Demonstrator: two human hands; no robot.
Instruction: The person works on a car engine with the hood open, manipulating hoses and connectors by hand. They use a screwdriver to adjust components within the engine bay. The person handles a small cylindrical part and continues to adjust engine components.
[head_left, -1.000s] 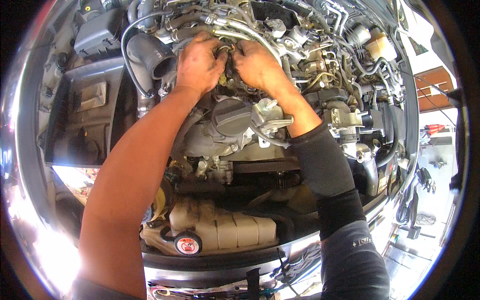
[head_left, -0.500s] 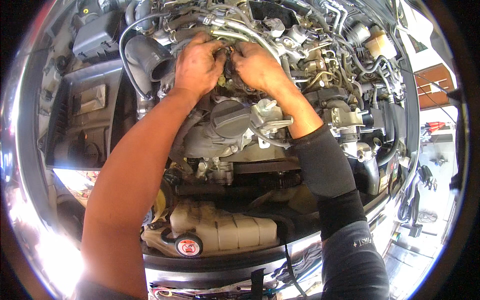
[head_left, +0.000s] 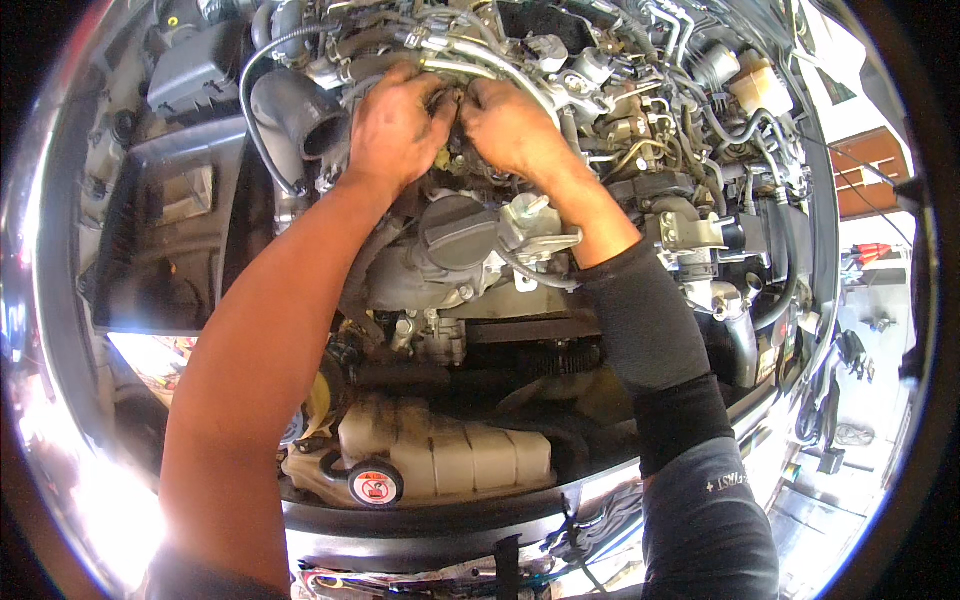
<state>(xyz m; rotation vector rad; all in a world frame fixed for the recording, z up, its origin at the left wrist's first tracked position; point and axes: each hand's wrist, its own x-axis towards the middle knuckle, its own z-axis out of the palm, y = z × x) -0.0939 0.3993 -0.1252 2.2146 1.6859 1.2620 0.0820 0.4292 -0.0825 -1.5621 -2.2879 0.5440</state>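
Both of my hands work deep in the upper middle of an open engine bay. My left hand point(head_left: 402, 128) is closed, with thumb and fingers bent toward the gap between the hands. Just to its right my right hand point(head_left: 508, 125) is closed too, its fingertips almost meeting the left ones. Whatever they pinch is small and hidden by the fingers. Right behind the fingertips runs a pale hose point(head_left: 465, 67). Below the hands, toward me, sits a round black cap point(head_left: 460, 234) on the engine. A wide black intake duct point(head_left: 300, 115) opens to the left of my left hand.
An open black tray-like housing point(head_left: 180, 250) lies at the left, with a black lidded box point(head_left: 195, 75) behind it. In front stands a cream coolant tank point(head_left: 460, 455) with a labelled cap point(head_left: 376, 485). Metal pipes point(head_left: 640, 150) and a yellowish reservoir point(head_left: 762, 88) fill the right.
The fingertips have shifted slightly, with the left fingers curling in more and the right ones drawn tighter. Both hands stay at the same spot.
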